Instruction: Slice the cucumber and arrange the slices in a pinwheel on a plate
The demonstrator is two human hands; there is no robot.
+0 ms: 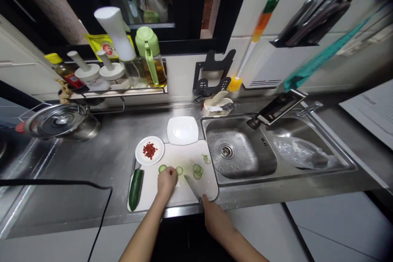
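My right hand [216,216] grips a kitchen knife [194,187] by its handle, the blade pointing up and left over the white cutting board [188,154]. Near the board's middle my left hand [167,181] is curled closed. Whatever its fingers may hold is hidden. Round it lie one cucumber slice [179,170] on the right and another cucumber slice [162,168] at the upper left. Several overlapping cucumber slices [197,171] rest right of the blade, with thin green trimmings [206,158] above them. A long piece of cucumber [136,190] lies along the board's left edge.
A white plate with chopped red bits [150,150] overlaps the board's upper left, and a white square dish [183,130] stands behind. To the right is the sink [241,147] with its faucet [276,108]. A lidded pot [66,125] and a black cable [108,198] are left.
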